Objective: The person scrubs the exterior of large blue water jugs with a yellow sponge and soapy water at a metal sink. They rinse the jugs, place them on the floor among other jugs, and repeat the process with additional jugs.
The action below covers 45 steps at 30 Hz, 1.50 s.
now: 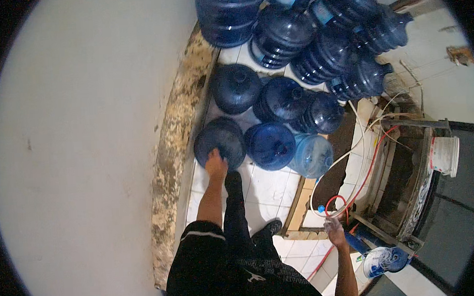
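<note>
My left hand [216,164] reaches down to a dark blue water jug [217,134] by the wall, its fingers closed around the neck, which they mostly hide. The jug stands upright at the near left of a group of similar jugs. Off to the right, my right hand [335,229] is closed on a hose. A white hose [315,192] and a looped red hose [335,198] both meet at these fingers, so their exact grip is hard to make out. A small blue piece [321,209] shows just beside the hand.
Right of the held jug stand a blue jug [270,146] and a paler jug [311,156]. Several more are stacked at the back. An open pit [401,166] with a frame lies right, near a white bucket [444,156]. Another bucket [379,262] sits lower right. A stained wall ledge [168,167] runs left.
</note>
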Motion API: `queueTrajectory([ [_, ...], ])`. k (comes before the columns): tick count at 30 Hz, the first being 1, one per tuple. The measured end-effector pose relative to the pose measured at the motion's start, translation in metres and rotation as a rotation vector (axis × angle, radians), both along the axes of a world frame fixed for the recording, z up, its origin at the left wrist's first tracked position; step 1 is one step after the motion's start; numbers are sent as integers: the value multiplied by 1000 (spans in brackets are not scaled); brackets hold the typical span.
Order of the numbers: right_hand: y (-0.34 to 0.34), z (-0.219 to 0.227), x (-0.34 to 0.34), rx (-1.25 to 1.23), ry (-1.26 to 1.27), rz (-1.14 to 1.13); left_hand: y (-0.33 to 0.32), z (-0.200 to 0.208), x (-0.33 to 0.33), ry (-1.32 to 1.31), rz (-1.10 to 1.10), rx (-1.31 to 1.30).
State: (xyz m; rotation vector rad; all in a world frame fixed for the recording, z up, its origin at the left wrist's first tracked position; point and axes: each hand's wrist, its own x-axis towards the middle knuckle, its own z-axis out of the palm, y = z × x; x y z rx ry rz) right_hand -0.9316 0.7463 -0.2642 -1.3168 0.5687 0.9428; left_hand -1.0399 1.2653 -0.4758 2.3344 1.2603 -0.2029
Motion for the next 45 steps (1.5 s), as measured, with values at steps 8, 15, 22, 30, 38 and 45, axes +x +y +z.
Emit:
queueTrajectory([
  [8,-75,8,-55,-644,-508,585,-24,166,-19,-478,75,105],
  [15,-203,-44,-109,-825,-779,625,-106,384,26,-875,69,215],
  [22,-345,-139,-263,-915,-260,-103,-225,474,88,-1149,-255,-62],
  [30,-411,-119,-301,-573,-59,-719,-366,538,176,-1531,-343,-477],
  [38,-449,3,-87,-793,-595,-471,-528,571,301,-1675,-549,-654],
  [45,-471,155,104,-762,-901,-474,-696,600,419,-1698,-852,-925],
])
